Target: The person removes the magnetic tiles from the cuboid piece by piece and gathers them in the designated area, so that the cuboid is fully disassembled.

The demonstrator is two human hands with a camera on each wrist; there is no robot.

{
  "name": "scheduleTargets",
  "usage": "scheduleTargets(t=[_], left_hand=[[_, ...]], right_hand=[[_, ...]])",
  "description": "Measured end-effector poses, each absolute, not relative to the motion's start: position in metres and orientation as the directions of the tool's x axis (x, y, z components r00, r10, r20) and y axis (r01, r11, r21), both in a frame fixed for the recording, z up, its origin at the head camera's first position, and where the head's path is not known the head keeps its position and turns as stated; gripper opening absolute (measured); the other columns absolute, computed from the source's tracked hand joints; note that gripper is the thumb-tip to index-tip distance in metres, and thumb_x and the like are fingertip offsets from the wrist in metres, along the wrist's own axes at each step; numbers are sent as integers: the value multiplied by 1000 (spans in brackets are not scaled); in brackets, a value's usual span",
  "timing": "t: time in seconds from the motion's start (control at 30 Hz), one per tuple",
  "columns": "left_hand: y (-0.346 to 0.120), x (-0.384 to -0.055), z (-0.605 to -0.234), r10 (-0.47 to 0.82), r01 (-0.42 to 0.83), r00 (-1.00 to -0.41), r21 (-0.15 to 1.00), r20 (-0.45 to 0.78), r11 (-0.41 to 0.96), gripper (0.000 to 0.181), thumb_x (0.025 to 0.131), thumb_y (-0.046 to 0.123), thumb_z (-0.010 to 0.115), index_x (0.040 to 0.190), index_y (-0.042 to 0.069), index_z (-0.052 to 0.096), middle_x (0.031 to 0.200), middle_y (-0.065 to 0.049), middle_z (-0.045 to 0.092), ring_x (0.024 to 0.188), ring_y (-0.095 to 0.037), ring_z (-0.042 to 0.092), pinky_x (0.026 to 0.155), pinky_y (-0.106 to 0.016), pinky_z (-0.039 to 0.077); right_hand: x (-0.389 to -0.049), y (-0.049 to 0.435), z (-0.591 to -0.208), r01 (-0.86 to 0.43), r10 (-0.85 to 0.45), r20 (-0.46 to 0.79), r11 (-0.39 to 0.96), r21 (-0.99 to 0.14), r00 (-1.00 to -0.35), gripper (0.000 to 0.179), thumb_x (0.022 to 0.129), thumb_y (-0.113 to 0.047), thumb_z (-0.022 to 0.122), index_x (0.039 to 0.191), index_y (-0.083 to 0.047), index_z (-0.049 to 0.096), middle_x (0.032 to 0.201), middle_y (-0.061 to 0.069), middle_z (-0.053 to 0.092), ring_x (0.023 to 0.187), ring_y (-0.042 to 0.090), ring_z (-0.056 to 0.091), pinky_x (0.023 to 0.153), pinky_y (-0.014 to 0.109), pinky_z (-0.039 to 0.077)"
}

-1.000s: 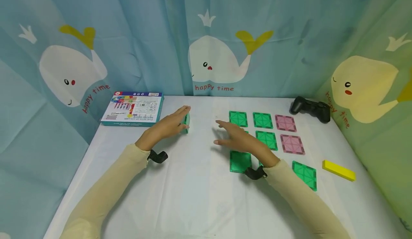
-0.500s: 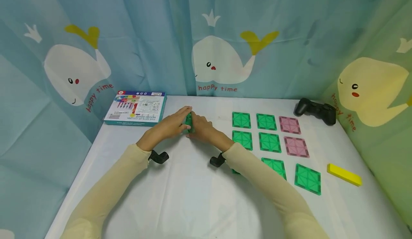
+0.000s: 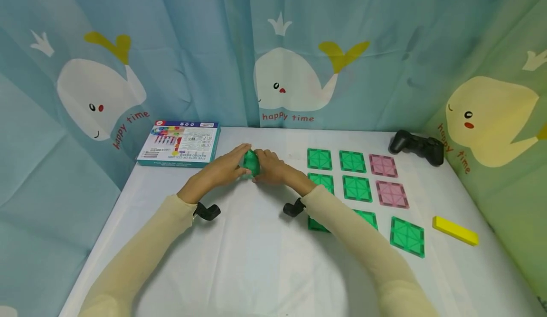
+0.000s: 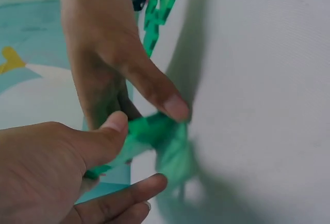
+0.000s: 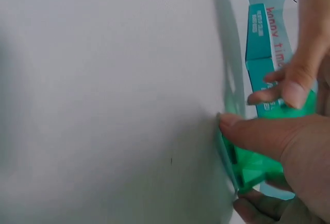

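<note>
Green translucent magnetic tiles [image 3: 251, 163] stand raised off their flat side near the back middle of the table, between my two hands. My left hand [image 3: 220, 170] grips them from the left, its thumb [image 4: 116, 126] pressed on the green plastic. From the right, my right hand [image 3: 273, 169] holds them too, with its thumb [image 5: 252, 131] along the near edge. The tiles [image 4: 175, 157] look angled to each other in the left wrist view, but motion blur and the fingers hide how they join and how many there are.
Several green tiles [image 3: 319, 159] lie in rows at right beside two pink tiles [image 3: 383, 165]. A black game controller [image 3: 416, 147], a yellow block [image 3: 455, 230] and a single green tile [image 3: 407, 237] are farther right. A flat printed box [image 3: 179, 144] lies back left.
My right hand has moved left from over the tile rows to the green tiles at my left hand and taken hold. Over the last half second the held tiles have tilted, showing more green.
</note>
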State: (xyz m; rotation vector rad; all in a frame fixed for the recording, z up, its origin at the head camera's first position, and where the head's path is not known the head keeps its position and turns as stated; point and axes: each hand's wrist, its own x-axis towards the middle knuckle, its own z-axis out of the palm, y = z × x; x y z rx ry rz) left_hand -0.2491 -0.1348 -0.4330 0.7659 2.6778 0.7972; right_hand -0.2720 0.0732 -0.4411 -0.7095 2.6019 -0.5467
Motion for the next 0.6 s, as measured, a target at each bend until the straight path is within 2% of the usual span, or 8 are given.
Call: scheduleTargets(t=[0.13,0.3,0.4,0.6], left_hand=[[-139,-245,-441,544,400,-836,594,-76,698,91,105,28,70,168,0,12,174,-23,19,159,-39,26,128,-54,28],[-145,-235,-455,544,400,-833,569,-102,718,101,101,35,75,168,-2,8,175,-24,12,162,-39,15,131,-52,19],[-148,-227,-461,540,394,-830,539,-141,745,99,101,37,74,168,-2,13,175,-23,14,162,-39,15,131,-53,17],[-150,-213,-464,531,400,-828,474,-180,784,86,102,39,71,165,-1,28,173,-23,22,160,-41,22,129,-58,21]], right_hand=[[-271,90,-437,-391,-554,-254,782,-485,-793,90,95,-31,83,164,-8,30,154,23,39,141,37,41,116,56,42],[-261,121,-433,-411,-568,-193,753,-514,-800,87,91,-26,87,162,-12,39,148,22,40,134,37,42,111,54,45],[-251,140,-432,-414,-572,-172,740,-530,-802,85,91,-26,87,161,-11,42,145,21,41,132,37,42,107,53,47],[-220,165,-433,-462,-615,-130,700,-544,-778,81,89,-27,89,158,-9,48,136,19,45,124,33,46,97,48,49]])
